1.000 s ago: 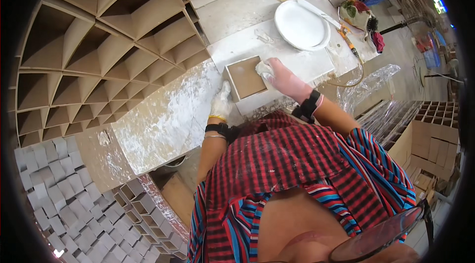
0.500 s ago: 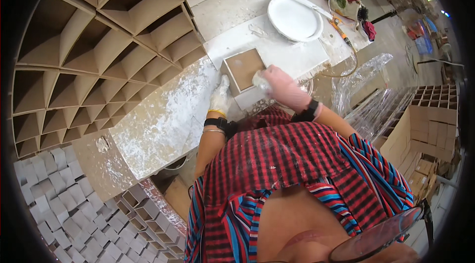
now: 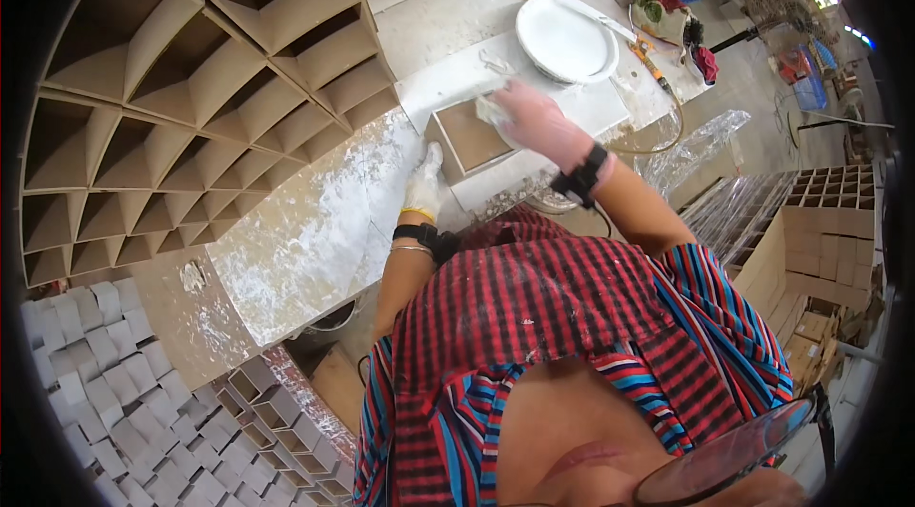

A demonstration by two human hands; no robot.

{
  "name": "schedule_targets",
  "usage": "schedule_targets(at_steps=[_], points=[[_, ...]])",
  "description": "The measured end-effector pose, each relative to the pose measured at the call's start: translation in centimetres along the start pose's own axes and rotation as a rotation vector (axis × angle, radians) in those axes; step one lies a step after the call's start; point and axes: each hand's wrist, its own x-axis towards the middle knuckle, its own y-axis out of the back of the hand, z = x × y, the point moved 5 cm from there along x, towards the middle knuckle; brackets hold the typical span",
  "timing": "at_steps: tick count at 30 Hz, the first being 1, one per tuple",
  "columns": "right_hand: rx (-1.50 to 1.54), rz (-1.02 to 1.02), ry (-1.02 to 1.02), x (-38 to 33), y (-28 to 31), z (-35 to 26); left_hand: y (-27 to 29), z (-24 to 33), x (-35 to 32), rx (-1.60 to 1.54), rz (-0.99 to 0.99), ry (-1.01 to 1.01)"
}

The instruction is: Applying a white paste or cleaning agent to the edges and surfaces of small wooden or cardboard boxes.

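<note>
A shallow open box (image 3: 477,162), brown inside with whitened edges, lies tilted near the table's edge. My left hand (image 3: 422,191), in a white glove with a yellow cuff, grips its left wall; the fingers are partly hidden. Over the box's far right corner is my right hand (image 3: 538,121) in a pink glove. Its fingers close on a small whitish cloth or pad (image 3: 490,111), which looks blurred against the rim. Beyond stands a round tray (image 3: 569,40) coated in white, with a flat white tool (image 3: 593,13) across its edge.
Stacked brown compartment boxes (image 3: 229,64) rise on the left beside a white-smeared board (image 3: 305,221). An orange-handled tool (image 3: 652,62) with a hose lies right of the tray. Many small grey boxes (image 3: 133,393) fill the lower left. Clear plastic wrap (image 3: 701,150) hangs at right.
My right hand has moved up and left with the whitish pad, from the box's near right side to its far edge. My left hand stays at the left wall.
</note>
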Motion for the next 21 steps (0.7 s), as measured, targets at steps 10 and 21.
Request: schedule_targets(at_steps=[10, 21], points=[[-0.339, -0.421, -0.132, -2.3, -0.9, 0.0, -3.4, 2.1, -1.3, -0.206, -0.13, -0.077], [-0.007, -0.088, -0.284, 3.8, -3.9, -2.7, -1.6, 0.7, -0.8, -0.169, -0.026, 0.02]])
